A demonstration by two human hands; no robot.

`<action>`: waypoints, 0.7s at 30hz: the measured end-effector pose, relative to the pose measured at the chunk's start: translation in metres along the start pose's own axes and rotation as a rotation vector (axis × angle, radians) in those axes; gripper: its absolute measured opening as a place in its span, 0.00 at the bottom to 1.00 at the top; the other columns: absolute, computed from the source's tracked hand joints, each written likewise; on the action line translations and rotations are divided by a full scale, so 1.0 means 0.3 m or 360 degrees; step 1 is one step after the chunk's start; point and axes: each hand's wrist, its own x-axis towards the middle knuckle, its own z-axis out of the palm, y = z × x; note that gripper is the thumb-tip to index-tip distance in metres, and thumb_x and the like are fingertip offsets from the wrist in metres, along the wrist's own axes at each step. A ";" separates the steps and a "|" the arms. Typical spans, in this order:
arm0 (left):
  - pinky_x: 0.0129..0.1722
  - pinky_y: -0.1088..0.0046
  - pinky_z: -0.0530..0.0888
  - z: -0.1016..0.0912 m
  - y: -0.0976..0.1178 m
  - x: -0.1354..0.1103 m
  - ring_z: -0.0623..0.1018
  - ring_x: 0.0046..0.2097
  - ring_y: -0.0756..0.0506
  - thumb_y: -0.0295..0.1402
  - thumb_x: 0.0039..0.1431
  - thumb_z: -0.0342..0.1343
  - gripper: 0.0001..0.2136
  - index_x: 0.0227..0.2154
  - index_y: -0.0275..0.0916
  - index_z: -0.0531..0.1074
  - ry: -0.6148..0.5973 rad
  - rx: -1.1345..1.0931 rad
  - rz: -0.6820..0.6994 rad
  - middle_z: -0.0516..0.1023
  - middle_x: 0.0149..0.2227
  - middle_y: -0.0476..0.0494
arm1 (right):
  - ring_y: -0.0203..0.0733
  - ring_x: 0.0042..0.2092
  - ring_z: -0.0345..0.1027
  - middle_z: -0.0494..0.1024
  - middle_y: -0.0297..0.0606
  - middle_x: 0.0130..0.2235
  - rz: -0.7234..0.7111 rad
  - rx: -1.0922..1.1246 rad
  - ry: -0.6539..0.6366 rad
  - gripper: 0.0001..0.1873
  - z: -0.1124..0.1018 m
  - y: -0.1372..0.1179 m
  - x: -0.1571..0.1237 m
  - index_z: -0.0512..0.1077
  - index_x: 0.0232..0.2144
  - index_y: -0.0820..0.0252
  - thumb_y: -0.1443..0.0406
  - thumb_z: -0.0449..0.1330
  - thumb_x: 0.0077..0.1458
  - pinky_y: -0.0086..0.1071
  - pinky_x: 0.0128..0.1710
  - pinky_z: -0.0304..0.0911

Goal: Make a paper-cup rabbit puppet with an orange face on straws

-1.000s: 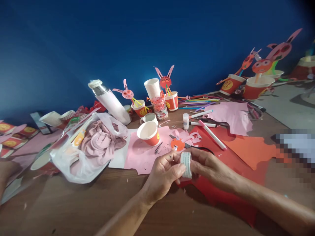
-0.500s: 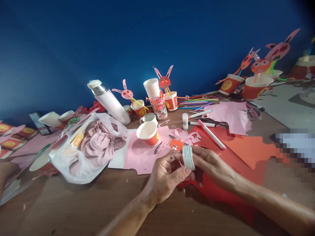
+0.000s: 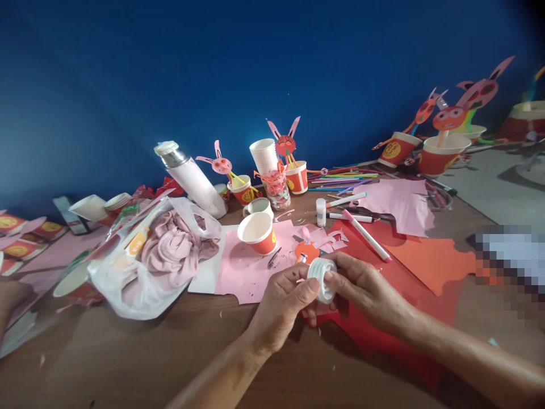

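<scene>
Both my hands hold a small white roll of tape [image 3: 322, 277] just above the wooden table. My left hand [image 3: 284, 304] pinches the roll's left side with thumb and fingers. My right hand [image 3: 368, 292] grips its right side, a fingertip at the roll's hole. The roll's open face is tilted up towards me. Under my hands lies a red paper sheet [image 3: 383, 324]. Just beyond the roll sit an orange paper disc [image 3: 307, 250], pink paper scraps and a red paper cup [image 3: 258, 232] on a pink sheet [image 3: 247, 270].
A plastic bag with pink cloth [image 3: 162, 255] lies at left. A white flask [image 3: 191, 179], cup rabbits [image 3: 238, 182], a stack of cups [image 3: 264, 154], markers [image 3: 366, 234], a glue stick [image 3: 321, 211] and orange paper [image 3: 430, 260] crowd the far side. Another person's hand [image 3: 11, 295] shows at the left edge.
The tape roll has been turned between my hands, from edge-on to its open face tilted upward. Both hands stayed in about the same place.
</scene>
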 end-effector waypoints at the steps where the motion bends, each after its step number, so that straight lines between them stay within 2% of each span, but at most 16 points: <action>1: 0.19 0.80 0.65 -0.001 0.001 0.001 0.66 0.20 0.55 0.39 0.51 0.55 0.12 0.29 0.33 0.67 -0.0030 -0.0048 -0.0005 0.69 0.23 0.49 | 0.30 0.21 0.63 0.69 0.30 0.23 0.0006 0.0018 0.0006 0.14 -0.001 0.000 0.000 0.64 0.33 0.61 0.54 0.52 0.56 0.23 0.19 0.60; 5: 0.20 0.80 0.69 -0.001 0.013 -0.002 0.68 0.21 0.55 0.36 0.50 0.57 0.11 0.32 0.33 0.68 -0.0175 -0.0236 -0.0005 0.71 0.23 0.48 | 0.29 0.18 0.62 0.69 0.30 0.21 0.0068 0.0124 0.0014 0.16 -0.013 -0.014 0.008 0.64 0.31 0.62 0.53 0.53 0.54 0.22 0.16 0.58; 8: 0.22 0.79 0.71 0.001 0.014 -0.005 0.70 0.22 0.54 0.33 0.50 0.58 0.12 0.36 0.33 0.69 -0.0198 -0.0267 0.0024 0.71 0.22 0.49 | 0.27 0.16 0.58 0.68 0.29 0.19 0.0118 0.0182 0.0061 0.17 -0.021 -0.029 0.013 0.65 0.29 0.62 0.52 0.55 0.52 0.22 0.15 0.54; 11: 0.23 0.78 0.72 0.002 0.011 -0.001 0.71 0.23 0.53 0.34 0.50 0.58 0.13 0.38 0.34 0.70 -0.0164 -0.0261 0.0029 0.72 0.23 0.49 | 0.28 0.18 0.59 0.68 0.29 0.21 0.0092 0.0125 0.0186 0.17 -0.023 -0.034 0.011 0.64 0.30 0.62 0.52 0.56 0.50 0.23 0.17 0.55; 14: 0.20 0.79 0.70 0.000 0.009 0.003 0.72 0.21 0.52 0.41 0.47 0.59 0.16 0.34 0.34 0.71 -0.0108 -0.0282 0.0013 0.72 0.22 0.49 | 0.33 0.25 0.62 0.69 0.33 0.25 -0.0062 -0.0086 0.0269 0.16 -0.021 -0.023 0.004 0.64 0.30 0.60 0.53 0.57 0.50 0.27 0.23 0.58; 16: 0.19 0.80 0.69 -0.003 0.010 0.006 0.71 0.20 0.53 0.43 0.47 0.59 0.16 0.30 0.33 0.70 -0.0007 -0.0247 -0.0011 0.72 0.20 0.49 | 0.34 0.26 0.61 0.68 0.32 0.25 -0.0158 -0.0293 0.0252 0.13 -0.019 -0.012 0.000 0.64 0.29 0.59 0.55 0.57 0.51 0.28 0.25 0.58; 18: 0.19 0.80 0.69 -0.006 0.012 0.008 0.71 0.20 0.53 0.41 0.47 0.59 0.14 0.28 0.33 0.70 0.0097 -0.0204 0.0008 0.72 0.21 0.49 | 0.34 0.26 0.59 0.66 0.31 0.24 -0.0203 -0.0403 0.0212 0.12 -0.020 -0.007 -0.002 0.64 0.28 0.59 0.57 0.57 0.52 0.28 0.24 0.56; 21: 0.20 0.78 0.71 -0.010 0.015 0.014 0.73 0.23 0.51 0.38 0.48 0.59 0.13 0.32 0.33 0.69 0.0108 -0.0277 0.0086 0.74 0.24 0.47 | 0.35 0.28 0.62 0.67 0.33 0.27 -0.0194 -0.0219 0.0108 0.13 -0.028 -0.017 -0.005 0.66 0.33 0.60 0.56 0.55 0.53 0.29 0.27 0.58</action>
